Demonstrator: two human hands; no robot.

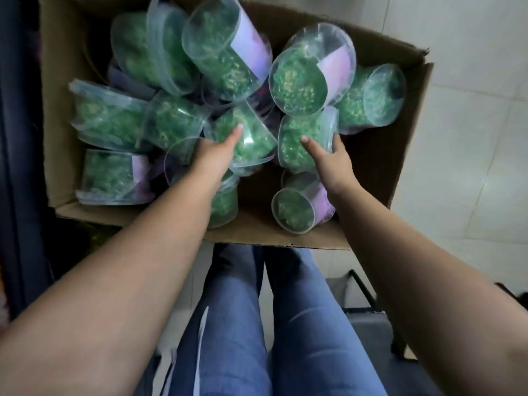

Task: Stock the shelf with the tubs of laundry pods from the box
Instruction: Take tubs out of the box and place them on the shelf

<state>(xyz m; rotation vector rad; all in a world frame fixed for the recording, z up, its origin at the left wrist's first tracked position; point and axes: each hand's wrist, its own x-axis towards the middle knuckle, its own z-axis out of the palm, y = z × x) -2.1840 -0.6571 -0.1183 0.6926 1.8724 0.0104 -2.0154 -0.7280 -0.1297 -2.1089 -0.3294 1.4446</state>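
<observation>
Left hand [217,151] curls round one tub [253,137], right hand [333,160] round a second tub [294,145]; box [385,155] beyond heaped, plenty left.

this looks like a shop or its stockroom. an open brown cardboard carton [380,167], spreading from 9 to 2 o'clock, is heaped with many clear round plastic tubs [297,84], all alike, green-filled and purple-labelled: one product in bulk. pale square tiles [471,138] lie at 3 o'clock. a dark upright panel [20,167], too dim to make out, stands at 9 o'clock, and a black metal frame [363,287] at 4 o'clock.
</observation>
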